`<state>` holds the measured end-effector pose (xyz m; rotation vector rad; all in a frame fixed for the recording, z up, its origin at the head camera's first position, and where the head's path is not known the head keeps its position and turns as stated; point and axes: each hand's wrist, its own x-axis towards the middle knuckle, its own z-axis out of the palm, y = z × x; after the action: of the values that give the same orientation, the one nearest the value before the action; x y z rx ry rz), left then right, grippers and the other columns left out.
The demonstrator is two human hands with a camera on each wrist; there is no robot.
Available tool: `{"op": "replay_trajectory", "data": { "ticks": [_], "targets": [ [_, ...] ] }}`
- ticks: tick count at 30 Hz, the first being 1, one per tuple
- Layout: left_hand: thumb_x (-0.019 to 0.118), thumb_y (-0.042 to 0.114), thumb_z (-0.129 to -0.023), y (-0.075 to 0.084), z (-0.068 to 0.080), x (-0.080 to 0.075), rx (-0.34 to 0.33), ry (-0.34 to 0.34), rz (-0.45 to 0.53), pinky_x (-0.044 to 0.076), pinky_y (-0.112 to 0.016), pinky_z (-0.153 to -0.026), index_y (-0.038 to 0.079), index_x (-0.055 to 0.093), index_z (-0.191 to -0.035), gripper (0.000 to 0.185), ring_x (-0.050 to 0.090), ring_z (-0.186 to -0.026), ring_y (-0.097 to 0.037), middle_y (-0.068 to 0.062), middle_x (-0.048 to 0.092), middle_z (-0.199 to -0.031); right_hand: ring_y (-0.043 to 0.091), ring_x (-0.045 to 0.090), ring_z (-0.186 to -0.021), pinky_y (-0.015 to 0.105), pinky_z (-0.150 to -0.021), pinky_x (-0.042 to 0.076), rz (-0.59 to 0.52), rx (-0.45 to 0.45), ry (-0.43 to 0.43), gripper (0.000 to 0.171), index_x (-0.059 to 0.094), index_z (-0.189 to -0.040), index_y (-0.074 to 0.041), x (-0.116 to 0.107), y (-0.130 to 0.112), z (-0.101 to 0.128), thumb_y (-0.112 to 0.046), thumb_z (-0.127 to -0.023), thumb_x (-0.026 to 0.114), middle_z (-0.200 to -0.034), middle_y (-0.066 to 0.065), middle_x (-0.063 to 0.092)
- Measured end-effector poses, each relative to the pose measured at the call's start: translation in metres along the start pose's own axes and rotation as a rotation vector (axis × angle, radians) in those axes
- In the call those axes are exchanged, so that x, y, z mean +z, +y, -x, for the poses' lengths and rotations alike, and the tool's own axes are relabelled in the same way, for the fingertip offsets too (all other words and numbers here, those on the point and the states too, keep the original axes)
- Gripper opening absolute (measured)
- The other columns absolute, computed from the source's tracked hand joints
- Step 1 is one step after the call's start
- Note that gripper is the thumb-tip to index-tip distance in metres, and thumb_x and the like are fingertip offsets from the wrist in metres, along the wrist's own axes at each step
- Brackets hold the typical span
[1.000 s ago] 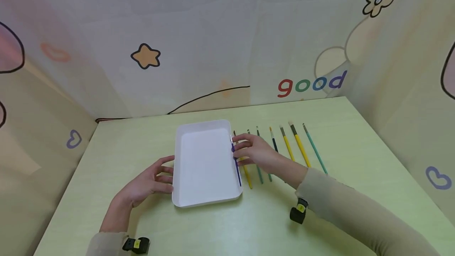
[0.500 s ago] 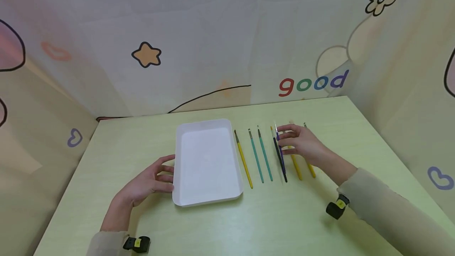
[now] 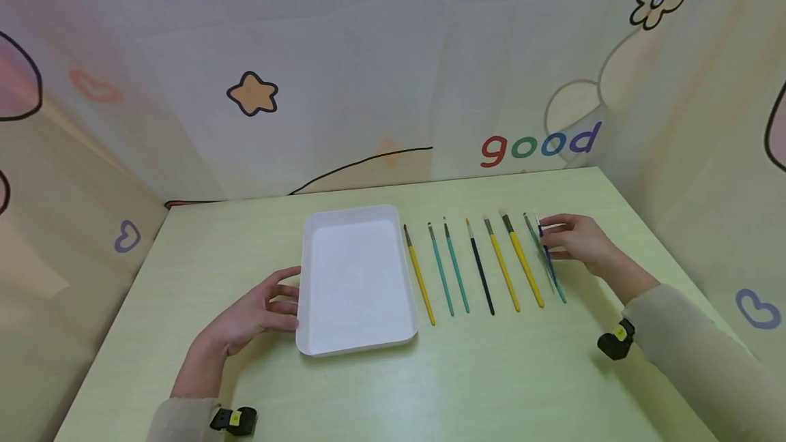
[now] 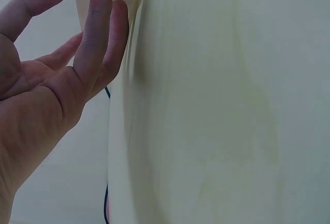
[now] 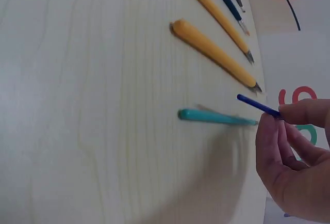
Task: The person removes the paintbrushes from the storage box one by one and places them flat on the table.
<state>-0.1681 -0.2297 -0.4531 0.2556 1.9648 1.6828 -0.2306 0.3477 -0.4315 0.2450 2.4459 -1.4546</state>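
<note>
Between thumb and fingertips my right hand (image 3: 574, 241) pinches a thin blue paintbrush (image 5: 255, 104), lifted over the table beside the rightmost teal paintbrush (image 5: 214, 116). In the head view the blue brush crosses over that teal one, its pale tip pointing away from me. My left hand (image 3: 254, 312) has its fingers spread against the left wall of a white rectangular tray (image 3: 359, 278). The left wrist view shows those fingers, gently bent, at the tray's edge. Nothing lies inside the tray.
To the tray's right several paintbrushes lie in a spaced row: a slim yellow one (image 3: 420, 278), two teal, a black one (image 3: 481, 270), two more yellow (image 3: 524, 262). A printed cloth (image 3: 368, 87) stands behind the table.
My right hand has carried the blue brush from the tray's right rim across the row of brushes to the far right teal one. The left hand and tray have stayed put.
</note>
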Motion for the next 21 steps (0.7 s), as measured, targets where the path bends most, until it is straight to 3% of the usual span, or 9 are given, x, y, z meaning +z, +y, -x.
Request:
{"op": "replay_trajectory", "data": {
  "ticks": [7, 13, 17, 21],
  "targets": [
    [0.077, -0.003, -0.086, 0.0, 0.003, 0.0, -0.016, 0.013, -0.001, 0.057, -0.041, -0.09, 0.008, 0.019, -0.162, 0.096, 0.06, -0.118, -0.037, -0.028, 0.042, -0.14, 0.027, 0.061, -0.09, 0.024, -0.071, 0.058, 0.177, -0.005, 0.092, 0.045, 0.051, -0.139, 0.011, -0.007, 0.013, -0.006, -0.009, -0.1, 0.063, -0.121, 0.027, 0.057],
    [0.076, -0.003, -0.087, -0.001, 0.002, 0.0, -0.001, 0.008, 0.002, 0.057, -0.041, -0.09, 0.008, 0.019, -0.162, 0.095, 0.06, -0.118, -0.037, -0.029, 0.042, -0.14, 0.033, 0.059, -0.087, 0.041, -0.076, 0.054, 0.481, -0.155, 0.198, 0.031, 0.065, -0.117, 0.015, -0.003, 0.016, -0.011, -0.003, -0.092, 0.066, -0.1, 0.024, 0.067],
    [0.076, -0.002, -0.087, -0.001, 0.001, 0.001, -0.008, 0.009, 0.004, 0.057, -0.04, -0.09, 0.007, 0.021, -0.161, 0.093, 0.059, -0.119, -0.037, -0.029, 0.042, -0.14, 0.037, 0.06, -0.087, 0.051, -0.082, 0.052, 0.519, -0.174, 0.21, 0.029, 0.065, -0.113, 0.016, -0.004, 0.018, -0.011, -0.001, -0.09, 0.067, -0.098, 0.024, 0.068],
    [0.078, 0.0, -0.087, -0.002, 0.0, 0.0, -0.015, 0.021, -0.02, 0.056, -0.038, -0.091, 0.006, 0.025, -0.159, 0.089, 0.059, -0.118, -0.035, -0.026, 0.045, -0.14, 0.036, 0.06, -0.085, 0.051, -0.08, 0.052, 0.54, -0.184, 0.209, 0.028, 0.065, -0.111, 0.017, -0.005, 0.019, -0.009, -0.002, -0.091, 0.067, -0.096, 0.023, 0.067]
  ]
}}
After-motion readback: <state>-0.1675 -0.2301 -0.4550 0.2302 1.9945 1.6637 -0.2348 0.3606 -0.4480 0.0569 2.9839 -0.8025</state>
